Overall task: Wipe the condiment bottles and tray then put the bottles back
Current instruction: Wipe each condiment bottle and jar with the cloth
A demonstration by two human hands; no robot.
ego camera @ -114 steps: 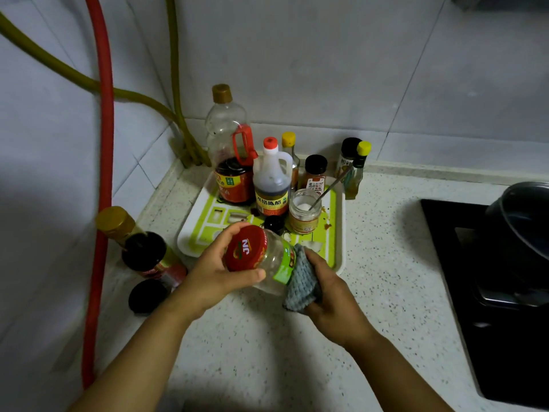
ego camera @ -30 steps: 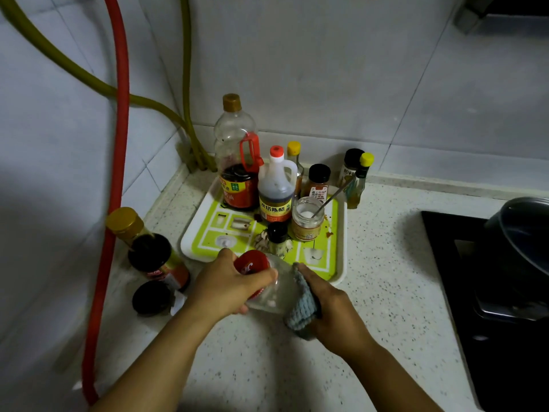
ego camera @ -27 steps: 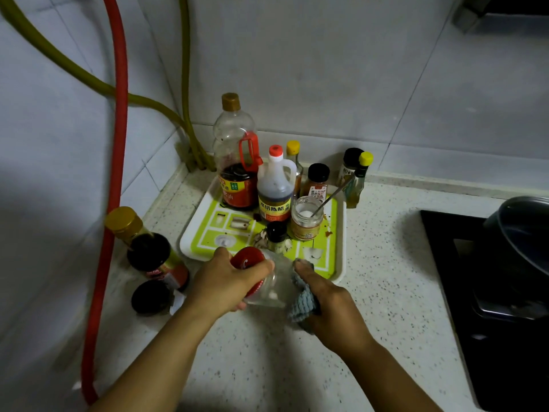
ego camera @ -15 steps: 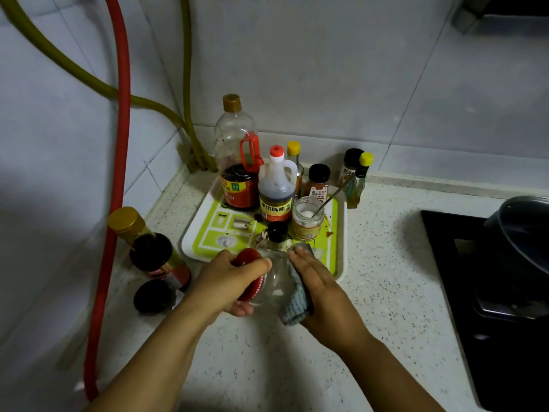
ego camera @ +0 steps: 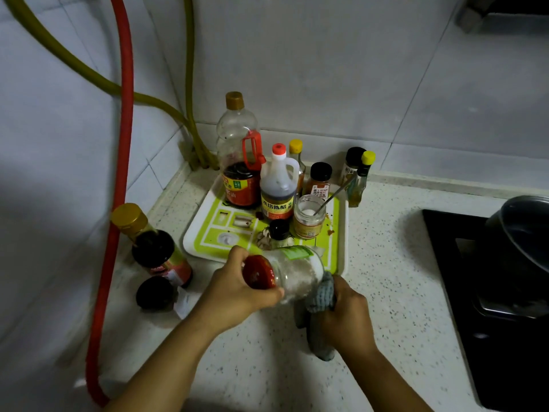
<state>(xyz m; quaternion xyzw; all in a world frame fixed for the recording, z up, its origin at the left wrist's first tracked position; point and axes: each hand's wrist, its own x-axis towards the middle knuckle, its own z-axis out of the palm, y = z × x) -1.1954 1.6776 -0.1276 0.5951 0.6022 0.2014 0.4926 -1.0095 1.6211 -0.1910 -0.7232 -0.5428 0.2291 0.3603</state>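
The person stands at the speckled surface (ego camera: pixel 386 292) and holds a clear jar (ego camera: pixel 294 272) with a red lid (ego camera: pixel 258 272) above it, near the front edge of the tray (ego camera: pixel 193 233). The jar is tilted almost on its side, with the lid pointing to about 8 o'clock and the bottom to about 2 o'clock. Inside there is a pale, grainy content, and a green label shows on the upper side. The left hand (ego camera: pixel 237 289) has its grip closed around the lid end of the jar. The right hand (ego camera: pixel 346 316) has its grip closed on a grey cloth (ego camera: pixel 319 307), which presses against the bottom end of the jar; part of the cloth hangs down toward the surface.

The green and white tray lies at 12 o'clock from the hands. On it stand a big bottle with a red handle (ego camera: pixel 240 162), a vinegar bottle with a red cap (ego camera: pixel 277 185), a small open jar (ego camera: pixel 309 217) with a spoon (ego camera: pixel 334 194) in it, and some smaller bottles behind. Brown spots show on the tray near the open jar.

At 9 o'clock from the hands, off the tray, a dark bottle with a gold cap (ego camera: pixel 148 242) stands on the surface, and a black round lid (ego camera: pixel 154 292) is just beside it. At 3 o'clock there are a black stove (ego camera: pixel 490 337) and a pot (ego camera: pixel 523 233).
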